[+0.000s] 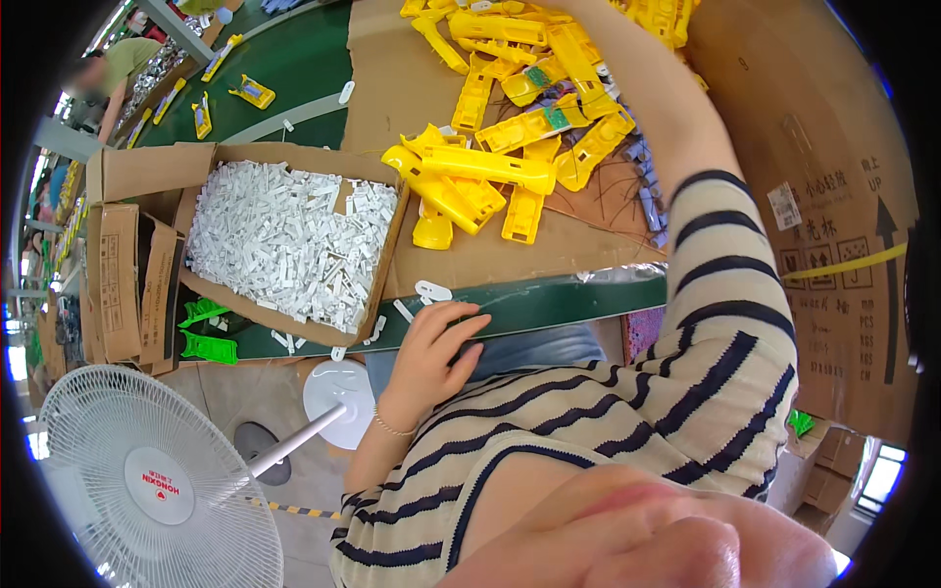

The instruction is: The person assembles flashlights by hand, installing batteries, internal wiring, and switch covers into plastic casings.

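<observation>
My left hand (434,345) rests at the near edge of the green table (520,296), fingers loosely bent and apart, with nothing seen in it. Just beyond its fingers lies a flat white plastic piece (432,291). My right forearm (652,83) stretches far over the heap, and its hand is past the upper edge of the picture. Under and beside that arm are many yellow plastic housings (490,169), piled on a cardboard sheet (421,267). Some show green circuit boards (556,119); thin dark wires and grey-violet parts (647,186) lie among them.
An open carton (385,265) full of small white parts (284,240) stands left, with green plastic pieces (210,347) beside it. A white fan (162,485) stands near left. A tall carton (833,196) walls the right side. Yellow housings (253,92) and a person (123,73) are farther left.
</observation>
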Available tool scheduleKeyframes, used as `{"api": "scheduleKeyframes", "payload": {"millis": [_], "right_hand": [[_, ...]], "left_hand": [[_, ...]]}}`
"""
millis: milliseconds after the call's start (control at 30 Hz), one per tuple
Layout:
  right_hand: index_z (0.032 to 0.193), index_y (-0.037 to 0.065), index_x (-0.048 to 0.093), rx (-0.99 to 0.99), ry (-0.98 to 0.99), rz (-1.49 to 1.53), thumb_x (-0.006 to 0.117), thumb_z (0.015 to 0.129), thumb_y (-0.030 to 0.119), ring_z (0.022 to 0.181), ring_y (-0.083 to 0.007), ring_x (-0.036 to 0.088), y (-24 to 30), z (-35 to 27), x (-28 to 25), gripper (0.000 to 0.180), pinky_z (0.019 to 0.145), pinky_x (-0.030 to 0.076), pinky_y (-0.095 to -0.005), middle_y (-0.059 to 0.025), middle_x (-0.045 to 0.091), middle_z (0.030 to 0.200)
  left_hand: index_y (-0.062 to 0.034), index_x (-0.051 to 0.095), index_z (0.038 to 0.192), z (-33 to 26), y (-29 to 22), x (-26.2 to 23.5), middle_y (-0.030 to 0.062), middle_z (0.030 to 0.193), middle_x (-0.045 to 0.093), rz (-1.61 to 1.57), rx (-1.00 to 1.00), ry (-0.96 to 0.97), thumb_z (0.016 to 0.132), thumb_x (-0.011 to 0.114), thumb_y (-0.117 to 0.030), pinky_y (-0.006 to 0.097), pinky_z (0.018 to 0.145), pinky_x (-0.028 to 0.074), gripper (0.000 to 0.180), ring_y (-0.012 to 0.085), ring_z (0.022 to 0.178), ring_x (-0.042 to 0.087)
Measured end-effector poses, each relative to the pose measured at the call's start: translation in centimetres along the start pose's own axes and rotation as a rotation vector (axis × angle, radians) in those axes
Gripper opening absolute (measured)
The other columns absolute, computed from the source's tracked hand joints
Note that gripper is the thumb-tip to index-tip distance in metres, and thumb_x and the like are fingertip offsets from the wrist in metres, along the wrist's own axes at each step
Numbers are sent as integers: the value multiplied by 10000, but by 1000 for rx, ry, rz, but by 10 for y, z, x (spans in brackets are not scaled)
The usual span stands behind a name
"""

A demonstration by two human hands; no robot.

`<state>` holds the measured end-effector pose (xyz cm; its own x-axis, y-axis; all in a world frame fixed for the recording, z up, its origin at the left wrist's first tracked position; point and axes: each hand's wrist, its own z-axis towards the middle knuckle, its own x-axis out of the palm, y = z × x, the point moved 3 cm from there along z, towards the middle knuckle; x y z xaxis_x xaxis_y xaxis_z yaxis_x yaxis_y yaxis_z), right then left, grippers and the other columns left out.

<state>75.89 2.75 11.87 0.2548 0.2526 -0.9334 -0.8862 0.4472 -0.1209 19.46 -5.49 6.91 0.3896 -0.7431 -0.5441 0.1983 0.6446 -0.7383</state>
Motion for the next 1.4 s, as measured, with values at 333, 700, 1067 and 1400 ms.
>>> {"api": "scheduleKeyframes", "payload": {"millis": [333,700,1067,1400], "right_hand": [[1303,222,493,-9,353,324,329,916,518,1105,-327,544,103,7,72,514,950,423,-402,-124,552,1253],[1252,120,557,-256,648,103,505,889,396,1185,-344,477,117,-23,-49,460,948,416,-386,-175,483,1330],[991,74,687,-143,437,-352,531,807,171,865,-328,637,174,8,-57,261,711,511,-413,-165,670,901],[1076,64,614,-273,135,244,584,816,273,949,-329,622,308,-7,33,335,771,515,-417,-160,631,1050]], "left_hand": [[-95,634,1042,1,42,29,96,1090,552,330,-78,-144,702,683,-60,412,877,435,345,300,1048,522],[-80,605,1084,2,49,29,101,1100,541,282,-144,-112,740,661,-87,398,858,441,349,284,990,531],[-83,571,1161,5,51,28,160,1236,444,317,-219,-121,741,681,-115,428,950,388,435,337,1121,449],[-94,578,1160,5,50,31,161,1234,450,326,-222,-123,742,677,-118,434,964,380,430,341,1133,445]]}}
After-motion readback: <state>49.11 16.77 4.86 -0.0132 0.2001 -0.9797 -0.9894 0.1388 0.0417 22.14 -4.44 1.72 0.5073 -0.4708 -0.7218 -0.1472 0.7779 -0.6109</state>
